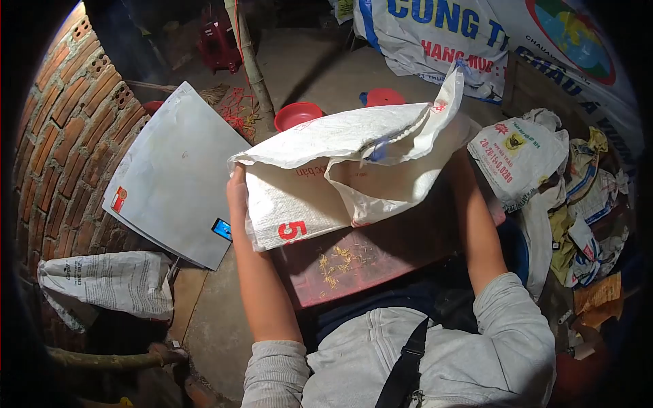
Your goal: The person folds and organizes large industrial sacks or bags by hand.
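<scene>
Probably light, floppy and slightly slick, the woven sack hung above the pink surface, best held by its rim. The left hand clutched one edge; the right hand's grip was hidden.

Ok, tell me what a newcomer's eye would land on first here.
Probably the big white sack in the centre, its left edge held by the left hand. Next, the large printed banner across the upper right. Then the pale grey panel at left, near the brick wall.
</scene>
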`<state>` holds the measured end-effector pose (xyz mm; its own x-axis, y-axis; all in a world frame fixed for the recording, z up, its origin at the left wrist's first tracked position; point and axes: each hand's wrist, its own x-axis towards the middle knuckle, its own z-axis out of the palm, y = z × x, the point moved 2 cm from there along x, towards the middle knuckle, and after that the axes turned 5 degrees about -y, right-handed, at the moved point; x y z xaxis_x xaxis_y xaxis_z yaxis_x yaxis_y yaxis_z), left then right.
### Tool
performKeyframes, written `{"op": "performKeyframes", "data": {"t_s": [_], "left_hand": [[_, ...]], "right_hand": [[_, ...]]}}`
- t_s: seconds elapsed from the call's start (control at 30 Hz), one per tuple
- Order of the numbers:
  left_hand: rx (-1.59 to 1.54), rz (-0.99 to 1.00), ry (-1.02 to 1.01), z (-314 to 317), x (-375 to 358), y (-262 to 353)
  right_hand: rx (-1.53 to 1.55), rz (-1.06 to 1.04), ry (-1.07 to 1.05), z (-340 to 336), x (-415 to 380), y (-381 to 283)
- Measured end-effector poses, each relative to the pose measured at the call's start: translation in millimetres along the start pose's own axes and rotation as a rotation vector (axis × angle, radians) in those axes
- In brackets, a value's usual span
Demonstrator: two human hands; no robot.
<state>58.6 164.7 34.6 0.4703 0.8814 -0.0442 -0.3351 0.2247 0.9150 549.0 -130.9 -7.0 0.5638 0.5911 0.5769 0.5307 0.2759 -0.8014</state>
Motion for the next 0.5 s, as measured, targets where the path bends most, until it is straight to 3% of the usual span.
{"op": "performKeyframes", "data": {"t_s": [0.03,0.07,0.1,0.13,0.17,0.2,0.27,0.4,0.47,0.5], "left_hand": [[0.306,-0.02,0.07,-5.5,1.5,1.3],[0.299,-0.019,0.071,-4.2,2.1,-4.7],[0.566,0.198,0.233,-0.6,1.5,-11.1],[0.833,0.415,0.399,8.3,-3.4,-16.5],[0.856,0.26,0.43,54.6,-43.2,16.6],[0.854,0.257,0.436,64.7,-46.3,14.1],[1.196,0.848,0.565,81.5,-51.5,20.1],[1.435,0.871,0.416,95.1,-54.4,8.2],[1.384,0.652,0.273,99.7,-52.1,0.7],[1.4,0.706,0.234,94.8,-47.9,-2.9]], "right_hand": [[0.009,0.016,-0.011,-6.3,-14.5,-0.3],[0.017,0.031,-0.025,-8.0,-18.5,-3.4],[0.025,0.045,-0.041,28.5,51.8,-2.7],[0.035,0.059,-0.058,35.8,47.9,-5.1],[0.046,0.075,-0.075,41.3,49.0,-5.9],[0.059,0.093,-0.09,42.4,51.7,-4.2],[0.083,0.133,-0.113,49.0,53.9,-1.9],[0.125,0.207,-0.152,40.6,32.7,3.6],[0.144,0.25,-0.169,19.4,18.8,7.9],[0.154,0.273,-0.175,10.9,41.7,15.7]]}}
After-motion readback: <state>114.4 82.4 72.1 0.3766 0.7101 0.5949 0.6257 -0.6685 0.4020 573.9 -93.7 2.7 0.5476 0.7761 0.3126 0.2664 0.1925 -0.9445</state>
